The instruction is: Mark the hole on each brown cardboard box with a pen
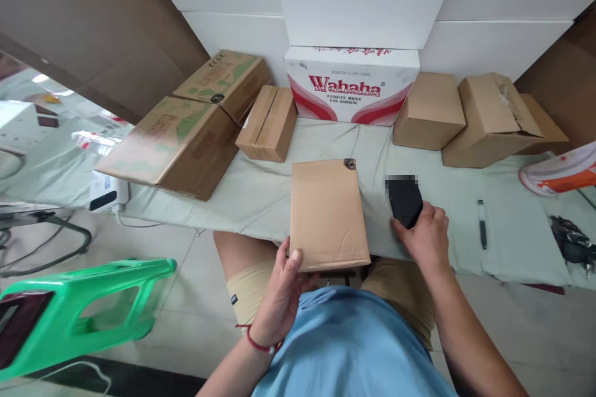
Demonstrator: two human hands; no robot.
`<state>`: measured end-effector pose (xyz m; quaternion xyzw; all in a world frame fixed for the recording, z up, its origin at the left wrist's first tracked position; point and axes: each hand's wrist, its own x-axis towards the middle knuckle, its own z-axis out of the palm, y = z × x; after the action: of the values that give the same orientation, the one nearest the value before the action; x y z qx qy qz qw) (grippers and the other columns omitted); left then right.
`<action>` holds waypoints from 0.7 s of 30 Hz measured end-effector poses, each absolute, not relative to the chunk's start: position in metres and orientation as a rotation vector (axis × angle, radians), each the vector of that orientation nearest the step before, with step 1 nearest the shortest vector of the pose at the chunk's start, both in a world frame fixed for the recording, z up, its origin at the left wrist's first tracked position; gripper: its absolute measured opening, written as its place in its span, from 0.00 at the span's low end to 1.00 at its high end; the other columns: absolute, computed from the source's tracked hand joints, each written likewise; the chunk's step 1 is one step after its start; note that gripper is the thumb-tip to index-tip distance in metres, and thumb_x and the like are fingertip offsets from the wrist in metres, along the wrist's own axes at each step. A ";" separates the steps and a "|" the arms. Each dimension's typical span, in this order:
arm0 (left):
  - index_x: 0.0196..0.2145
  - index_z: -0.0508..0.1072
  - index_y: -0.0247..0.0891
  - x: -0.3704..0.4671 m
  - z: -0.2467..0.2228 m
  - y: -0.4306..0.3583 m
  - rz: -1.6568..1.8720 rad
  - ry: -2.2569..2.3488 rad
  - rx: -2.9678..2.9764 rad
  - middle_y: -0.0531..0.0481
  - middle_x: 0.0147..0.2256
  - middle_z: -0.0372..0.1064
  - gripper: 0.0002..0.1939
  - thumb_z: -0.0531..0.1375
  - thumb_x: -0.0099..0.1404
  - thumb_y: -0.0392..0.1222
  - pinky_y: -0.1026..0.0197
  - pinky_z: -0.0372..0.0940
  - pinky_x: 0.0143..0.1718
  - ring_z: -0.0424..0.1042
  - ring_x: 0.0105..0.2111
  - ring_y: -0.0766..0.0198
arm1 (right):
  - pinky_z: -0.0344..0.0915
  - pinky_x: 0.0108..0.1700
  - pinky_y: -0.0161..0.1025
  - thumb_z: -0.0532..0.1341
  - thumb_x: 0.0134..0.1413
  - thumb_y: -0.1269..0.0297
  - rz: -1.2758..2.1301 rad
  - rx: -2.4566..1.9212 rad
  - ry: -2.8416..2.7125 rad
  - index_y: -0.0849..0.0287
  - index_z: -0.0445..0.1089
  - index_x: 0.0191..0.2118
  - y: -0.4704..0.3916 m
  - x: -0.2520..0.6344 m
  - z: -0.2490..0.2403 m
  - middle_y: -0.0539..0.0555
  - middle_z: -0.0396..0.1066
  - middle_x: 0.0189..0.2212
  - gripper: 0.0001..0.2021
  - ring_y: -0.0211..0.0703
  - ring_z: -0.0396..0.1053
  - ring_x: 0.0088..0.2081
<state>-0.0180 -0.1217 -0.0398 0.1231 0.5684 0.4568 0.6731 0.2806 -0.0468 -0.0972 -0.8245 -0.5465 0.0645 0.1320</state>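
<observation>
Nearest us, our left hand pinches the near corner of a padded envelope lying flat at the table edge — our right hand closes on a black device just beside it. Farther back, a pen, cardboard boxes and a Wahaha carton.

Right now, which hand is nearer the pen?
Right. The right hand rests on the black device, just left of the pen. The left hand holds the brown envelope, farther left.
</observation>
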 end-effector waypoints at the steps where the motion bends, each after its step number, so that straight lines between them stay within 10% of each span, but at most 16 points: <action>1: 0.63 0.72 0.49 -0.017 -0.039 -0.118 1.043 1.282 0.265 0.44 0.65 0.73 0.40 0.77 0.59 0.63 0.50 0.78 0.51 0.73 0.63 0.45 | 0.67 0.57 0.64 0.69 0.56 0.47 0.162 -2.385 -1.602 0.73 0.65 0.66 -0.048 0.282 -0.100 0.75 0.68 0.53 0.41 0.73 0.65 0.56; 6: 0.46 0.78 0.42 -0.044 -0.032 -0.109 1.184 1.379 0.207 0.48 0.51 0.79 0.27 0.78 0.54 0.56 0.59 0.80 0.39 0.79 0.46 0.55 | 0.64 0.60 0.70 0.64 0.62 0.40 0.034 -2.210 -1.635 0.70 0.68 0.66 -0.058 0.294 -0.113 0.76 0.67 0.58 0.39 0.75 0.61 0.59; 21: 0.47 0.72 0.38 -0.176 -0.012 -0.046 1.407 1.715 0.229 0.47 0.40 0.77 0.10 0.64 0.70 0.43 0.43 0.82 0.50 0.80 0.42 0.54 | 0.61 0.66 0.70 0.64 0.66 0.46 0.038 -1.936 -1.571 0.61 0.72 0.60 -0.063 0.312 -0.110 0.72 0.65 0.61 0.27 0.70 0.60 0.65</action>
<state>-0.1763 -0.0456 -0.0118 0.0922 0.6906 0.5665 0.4401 0.3122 -0.0633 -0.1095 -0.7360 -0.5973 0.0145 0.3182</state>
